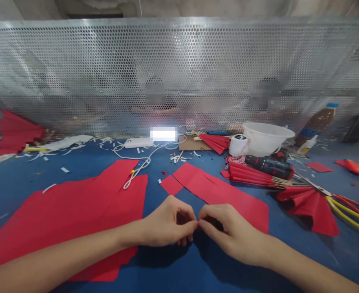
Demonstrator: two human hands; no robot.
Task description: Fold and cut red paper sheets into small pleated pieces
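Both hands pinch together, mid-table

Left hand [167, 221] and right hand [230, 230] curl inward, their fingertips [195, 224] meeting in a tight pinch; whether they grip anything is hidden. Under the right hand lies a slit red paper sheet [219, 193], toward the near edge of the blue work table [23, 183]. A larger, ragged red paper sheet [75, 215] runs beneath the left forearm [60, 248]. Toward the table's right side, a pleated red paper fan [249, 176] lies against a cordless drill [269, 167], with a white plastic basin [266, 138] behind them and yellow-handled shears [349, 213] at the right edge.
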